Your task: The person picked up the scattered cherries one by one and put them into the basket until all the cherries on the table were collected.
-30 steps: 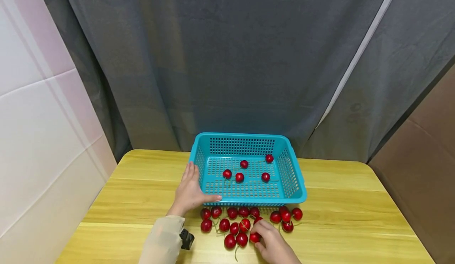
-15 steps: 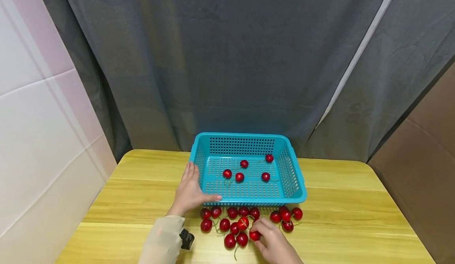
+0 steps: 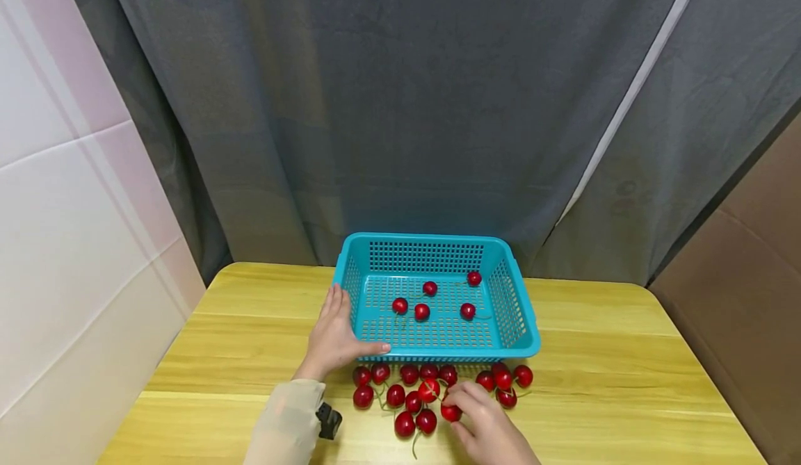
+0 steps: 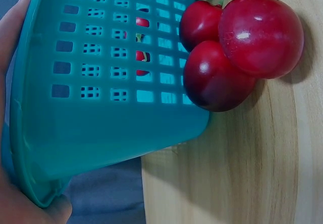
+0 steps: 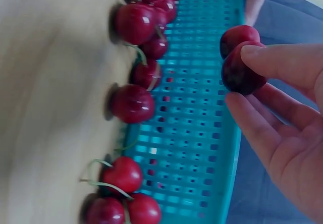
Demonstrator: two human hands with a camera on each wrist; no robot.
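A turquoise plastic basket [image 3: 438, 354] stands on the wooden table with several red cherries [image 3: 422, 312] on its floor. My left hand [image 3: 334, 333] holds the basket's front left corner, thumb along the front rim and fingers at the left side. In front of the basket, my right hand [image 3: 484, 420] pinches a dark red cherry [image 5: 241, 72] between thumb and fingers. A second cherry [image 5: 239, 35] shows close behind it; in the head view, a stem runs from this brighter cherry [image 3: 428, 390] toward the fingers.
Several loose cherries [image 3: 404, 425] with green stems lie before the basket, left of my right hand. A smaller cluster [image 3: 503, 379] sits to its right. Behind the table [image 3: 594, 354] hangs a grey curtain [image 3: 407, 103]. A black wrist device [image 3: 328, 421] is on my left sleeve.
My right hand has shifted slightly to the right, with the pinched cherry moving along. The brighter cherry beside it has shifted a little. My left hand and the basket have stayed put.
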